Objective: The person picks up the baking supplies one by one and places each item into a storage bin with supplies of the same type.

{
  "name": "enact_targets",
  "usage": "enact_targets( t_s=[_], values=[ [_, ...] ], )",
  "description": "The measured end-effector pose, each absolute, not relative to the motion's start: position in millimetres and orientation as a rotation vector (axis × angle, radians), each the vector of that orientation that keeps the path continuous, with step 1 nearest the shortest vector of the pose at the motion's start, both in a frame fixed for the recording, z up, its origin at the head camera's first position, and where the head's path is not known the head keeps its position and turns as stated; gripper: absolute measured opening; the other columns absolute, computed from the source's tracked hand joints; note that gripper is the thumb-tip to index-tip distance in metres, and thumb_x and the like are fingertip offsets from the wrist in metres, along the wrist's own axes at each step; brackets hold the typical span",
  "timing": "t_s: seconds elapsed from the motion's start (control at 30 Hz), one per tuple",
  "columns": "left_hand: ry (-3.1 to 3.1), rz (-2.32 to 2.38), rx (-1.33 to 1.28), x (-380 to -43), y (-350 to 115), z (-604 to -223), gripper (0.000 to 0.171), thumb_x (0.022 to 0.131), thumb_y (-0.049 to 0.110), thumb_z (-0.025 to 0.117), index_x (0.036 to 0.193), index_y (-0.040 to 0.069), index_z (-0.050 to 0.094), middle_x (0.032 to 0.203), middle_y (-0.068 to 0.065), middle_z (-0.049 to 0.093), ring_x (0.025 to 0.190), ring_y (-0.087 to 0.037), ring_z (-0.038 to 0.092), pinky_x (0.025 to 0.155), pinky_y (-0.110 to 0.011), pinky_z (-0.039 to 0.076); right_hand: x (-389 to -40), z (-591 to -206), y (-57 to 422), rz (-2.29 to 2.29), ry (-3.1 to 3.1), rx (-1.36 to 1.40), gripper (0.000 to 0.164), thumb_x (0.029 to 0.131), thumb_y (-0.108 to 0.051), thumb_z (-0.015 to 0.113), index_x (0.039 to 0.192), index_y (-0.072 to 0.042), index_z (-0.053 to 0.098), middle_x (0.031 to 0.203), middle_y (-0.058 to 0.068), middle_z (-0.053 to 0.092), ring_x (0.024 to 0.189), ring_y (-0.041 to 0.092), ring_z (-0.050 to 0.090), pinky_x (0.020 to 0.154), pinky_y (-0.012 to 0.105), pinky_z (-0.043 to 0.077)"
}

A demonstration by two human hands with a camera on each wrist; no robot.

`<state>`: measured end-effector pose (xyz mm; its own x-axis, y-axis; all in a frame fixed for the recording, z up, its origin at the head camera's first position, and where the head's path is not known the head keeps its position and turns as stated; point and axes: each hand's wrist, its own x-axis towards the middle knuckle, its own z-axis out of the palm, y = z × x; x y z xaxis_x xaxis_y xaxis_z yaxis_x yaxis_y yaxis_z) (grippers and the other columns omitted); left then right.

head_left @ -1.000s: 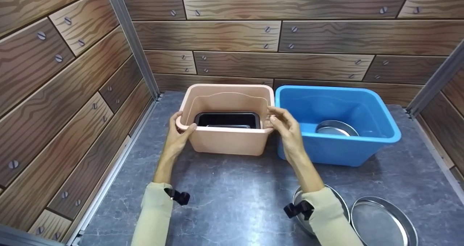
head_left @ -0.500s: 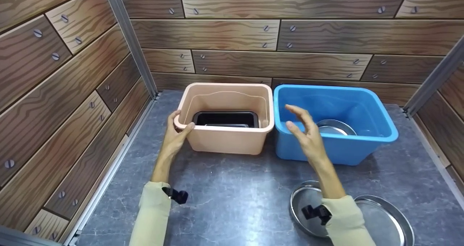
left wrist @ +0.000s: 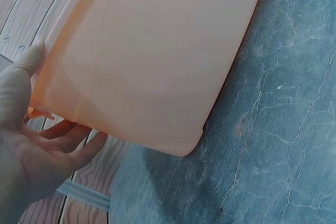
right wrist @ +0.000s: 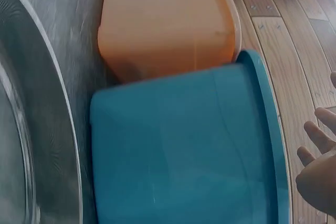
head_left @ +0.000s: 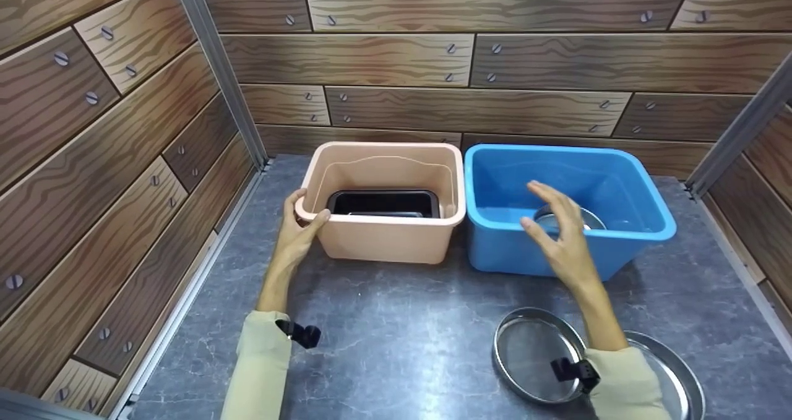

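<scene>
My left hand (head_left: 294, 237) grips the front left corner of a peach plastic bin (head_left: 383, 242), its thumb at the rim. The left wrist view shows the fingers of that hand (left wrist: 47, 142) spread along the bin's side (left wrist: 152, 61). Inside the bin lies a black rectangular pan (head_left: 383, 201). My right hand (head_left: 566, 244) hovers at the front rim of a blue plastic bin (head_left: 504, 247), holding nothing, thumb and fingers apart. Behind it, partly hidden, a round metal pan (head_left: 593, 219) lies in the blue bin.
Two round metal pans lie on the grey marbled surface at front right: one pan (head_left: 535, 349) near my right forearm, and another pan (head_left: 677, 370) partly covered by the sleeve. The bins stand side by side before a wood-patterned back wall (head_left: 396, 61). A similar wall (head_left: 124, 179) rises at left.
My right hand has left the peach bin's front right corner and moved right to the blue bin, its fingers spreading apart. My left hand keeps its hold on the peach bin.
</scene>
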<state>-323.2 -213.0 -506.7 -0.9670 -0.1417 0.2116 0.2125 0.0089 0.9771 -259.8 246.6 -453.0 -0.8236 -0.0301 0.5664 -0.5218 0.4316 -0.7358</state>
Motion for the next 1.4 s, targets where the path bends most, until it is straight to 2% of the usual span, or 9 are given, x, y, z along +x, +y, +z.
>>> enact_targets(
  t_s=[0.13, 0.23, 0.5, 0.83, 1.0, 1.17, 1.4],
  values=[
    [-2.038, -2.049, -0.067, -323, -213, -508, 0.071, 0.095, 0.002, 0.071, 0.154, 0.004, 0.032, 0.143, -0.034, 0.046, 0.118, -0.026, 0.054, 0.095, -0.018, 0.046, -257, -454, 262, 1.242, -2.271, 0.426, 0.058, 0.095, -0.014, 0.07, 0.151, -0.015, 0.055, 0.159, 0.009, 0.047, 0.149, 0.036, 0.026, 0.118, 0.059, 0.01],
    [-2.036, -2.044, -0.068, -324, -213, -509, 0.07, 0.095, 0.003, 0.072, 0.154, 0.004, 0.033, 0.141, -0.034, 0.047, 0.115, -0.023, 0.056, 0.095, -0.019, 0.046, -255, -455, 273, 1.171, -2.3, 0.38, 0.058, 0.096, -0.018, 0.07, 0.152, -0.015, 0.053, 0.161, 0.009, 0.045, 0.149, 0.039, 0.024, 0.118, 0.059, 0.009],
    [-2.025, -2.055, -0.065, -324, -215, -510, 0.071, 0.095, 0.004, 0.073, 0.153, 0.006, 0.034, 0.141, -0.033, 0.048, 0.113, -0.021, 0.056, 0.094, -0.02, 0.047, -254, -458, 302, 1.085, -2.257, 0.331, 0.058, 0.094, -0.014, 0.072, 0.149, -0.011, 0.056, 0.158, 0.01, 0.048, 0.148, 0.037, 0.027, 0.118, 0.056, 0.013],
    [-1.999, -2.072, -0.055, -324, -214, -510, 0.07, 0.094, 0.001, 0.072, 0.153, 0.004, 0.034, 0.142, -0.033, 0.047, 0.113, -0.019, 0.056, 0.094, -0.019, 0.047, -253, -461, 341, 1.135, -2.149, 0.156, 0.056, 0.086, -0.005, 0.08, 0.141, -0.01, 0.065, 0.151, 0.012, 0.056, 0.144, 0.037, 0.032, 0.119, 0.046, 0.014],
    [-2.01, -2.072, -0.04, -322, -215, -508, 0.07, 0.094, 0.002, 0.072, 0.153, 0.005, 0.034, 0.142, -0.033, 0.047, 0.116, -0.023, 0.055, 0.094, -0.018, 0.047, -251, -464, 352, 1.162, -2.127, 0.078, 0.054, 0.087, -0.007, 0.08, 0.139, -0.011, 0.066, 0.151, 0.011, 0.056, 0.144, 0.034, 0.03, 0.117, 0.049, 0.014],
    [-2.033, -2.063, -0.037, -321, -216, -507, 0.071, 0.095, 0.005, 0.074, 0.154, 0.005, 0.034, 0.141, -0.031, 0.048, 0.114, -0.021, 0.055, 0.094, -0.019, 0.046, -250, -468, 363, 1.155, -2.108, -0.006, 0.054, 0.086, -0.008, 0.081, 0.138, -0.01, 0.066, 0.151, 0.012, 0.056, 0.144, 0.032, 0.03, 0.119, 0.048, 0.013],
    [-2.021, -2.071, -0.054, -322, -214, -507, 0.07, 0.094, 0.003, 0.073, 0.153, 0.005, 0.035, 0.141, -0.033, 0.048, 0.117, -0.028, 0.055, 0.094, -0.019, 0.047, -249, -472, 375, 1.179, -2.116, -0.092, 0.055, 0.087, -0.007, 0.081, 0.14, -0.009, 0.064, 0.153, 0.011, 0.053, 0.142, 0.03, 0.03, 0.117, 0.045, 0.02]
  ],
)
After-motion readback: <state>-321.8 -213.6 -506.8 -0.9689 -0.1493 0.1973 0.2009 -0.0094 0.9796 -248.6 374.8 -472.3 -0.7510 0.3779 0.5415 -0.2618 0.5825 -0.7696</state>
